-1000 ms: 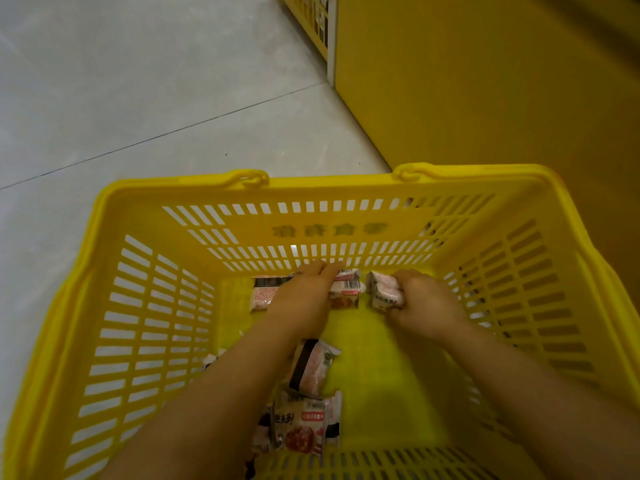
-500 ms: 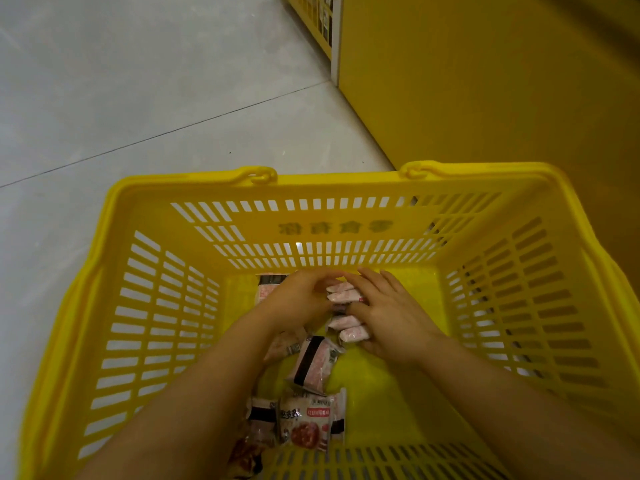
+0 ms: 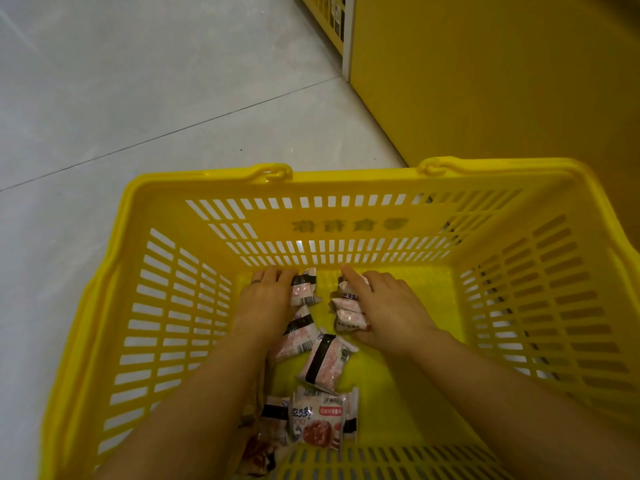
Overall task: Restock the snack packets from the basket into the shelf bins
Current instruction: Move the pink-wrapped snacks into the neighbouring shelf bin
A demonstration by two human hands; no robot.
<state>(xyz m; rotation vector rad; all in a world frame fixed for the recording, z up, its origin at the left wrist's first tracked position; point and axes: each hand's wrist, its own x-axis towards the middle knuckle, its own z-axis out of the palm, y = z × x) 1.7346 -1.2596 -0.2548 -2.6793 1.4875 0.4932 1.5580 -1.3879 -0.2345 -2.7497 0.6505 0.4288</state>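
Several packets (image 3: 347, 308) are clamped in right hand (image 3: 391, 306); hands, joined before, are now drawn apart; next packet (image 3: 303, 289) is touched by left hand (image 3: 265, 301), grip cannot be told; gathering is judged unfinished.

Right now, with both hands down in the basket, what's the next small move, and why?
Probably the left hand carries the far packet it touches across to the stack gripped by the right hand. The stack sits just beside it, and other loose packets lie nearer the person on the floor of the basket.
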